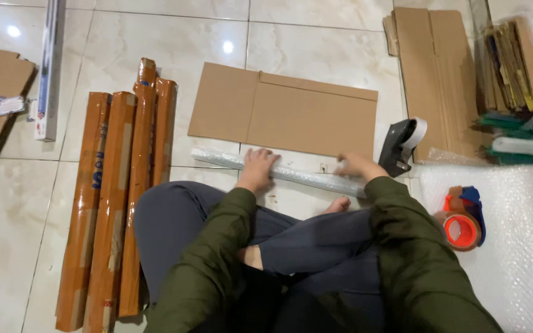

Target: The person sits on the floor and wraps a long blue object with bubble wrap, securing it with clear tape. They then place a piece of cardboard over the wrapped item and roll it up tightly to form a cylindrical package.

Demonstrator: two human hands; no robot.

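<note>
Bubble-wrapped long thin tube (291, 172) lies across the pale tiled floor (328, 37) at the centre of the frame, running from left to right just in front of your crossed legs. Your left hand (258, 169) rests palm down on the tube left of its middle, fingers curled over the wrap. Your right hand (354, 165) presses on the tube further right, fingers closed around it. Both arms wear dark green sleeves.

Just beyond the tube, toward the top of the frame, lies a flat brown cardboard sheet (285, 111). To the right of your right hand stands a black tape dispenser with a white roll (402, 145), near the tube's end. At the left of the frame, several long parcels wrapped in brown tape (115, 197) lie side by side, pointing up the frame. At the lower right, a roll of brown tape on an orange holder (462, 225) sits on a sheet of clear bubble wrap (519, 246). At the upper right lies a stack of folded cardboard (433, 68).
</note>
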